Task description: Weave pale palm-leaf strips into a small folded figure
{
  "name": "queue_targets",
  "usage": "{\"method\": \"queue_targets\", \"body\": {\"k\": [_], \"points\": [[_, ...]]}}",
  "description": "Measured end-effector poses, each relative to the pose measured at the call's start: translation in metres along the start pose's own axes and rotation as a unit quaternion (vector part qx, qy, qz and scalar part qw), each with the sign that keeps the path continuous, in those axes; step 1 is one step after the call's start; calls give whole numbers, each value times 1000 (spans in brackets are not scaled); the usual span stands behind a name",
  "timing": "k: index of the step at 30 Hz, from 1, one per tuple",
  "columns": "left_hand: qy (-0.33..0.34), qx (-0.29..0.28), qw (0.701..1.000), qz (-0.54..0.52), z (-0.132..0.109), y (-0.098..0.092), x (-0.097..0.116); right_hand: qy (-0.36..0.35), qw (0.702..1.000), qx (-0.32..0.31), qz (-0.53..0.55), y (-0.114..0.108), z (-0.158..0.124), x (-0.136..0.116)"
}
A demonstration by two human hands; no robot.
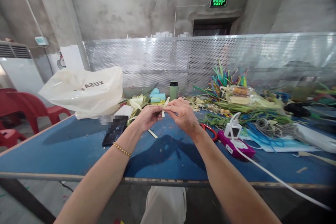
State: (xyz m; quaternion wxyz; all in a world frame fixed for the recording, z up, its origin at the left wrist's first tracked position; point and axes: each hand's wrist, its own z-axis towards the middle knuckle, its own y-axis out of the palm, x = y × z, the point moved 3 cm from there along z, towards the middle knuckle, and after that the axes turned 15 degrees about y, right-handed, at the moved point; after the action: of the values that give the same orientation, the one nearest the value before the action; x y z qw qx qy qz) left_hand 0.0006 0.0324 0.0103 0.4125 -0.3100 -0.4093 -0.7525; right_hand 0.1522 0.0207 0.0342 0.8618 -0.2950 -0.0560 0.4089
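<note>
My left hand (150, 116) and my right hand (182, 113) meet above the middle of the blue table (86, 159). Between their fingertips is a small pale strip of husk (166, 103), one end pointing up and a short bit showing below. Both hands are closed in a pinch on it. The fingers partly cover the strip, so its full shape is hidden. Below my left hand, a thin pale strip (152, 133) lies on the table. Just left of that hand are pale and green husks (136, 102) and a dark phone or tablet (115, 131).
A large white plastic bag (86, 92) stands at left. Behind my hands is a green bottle (173, 90). To the right are red-handled scissors (211, 132), a purple power strip (236, 147) with a white charger and cable, green cords (215, 119) and colourful stems (225, 78).
</note>
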Motion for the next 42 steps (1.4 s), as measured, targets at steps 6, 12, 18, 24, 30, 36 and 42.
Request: {"method": "queue_targets", "body": {"k": [6,12,18,24,30,36,42], "points": [[-2,20,1000,-5,-1,3,1,-11,1000,-2,-22,0,0,1],[35,51,998,1,0,1,-2,-20,999,2,-33,-2,0,1],[60,99,993,-15,3,-4,-3,-27,998,3,-48,-4,-2,-10],[46,78,995,-38,2,0,-9,-26,999,10,-28,1,-4,-17],[114,56,986,107,-1,4,-5,103,990,66,73,8,-1,1],[100,14,989,108,-4,10,-1,228,954,72,179,8,2,14],[87,-4,992,87,-4,9,-1,297,900,-10,319,17,1,19]]}}
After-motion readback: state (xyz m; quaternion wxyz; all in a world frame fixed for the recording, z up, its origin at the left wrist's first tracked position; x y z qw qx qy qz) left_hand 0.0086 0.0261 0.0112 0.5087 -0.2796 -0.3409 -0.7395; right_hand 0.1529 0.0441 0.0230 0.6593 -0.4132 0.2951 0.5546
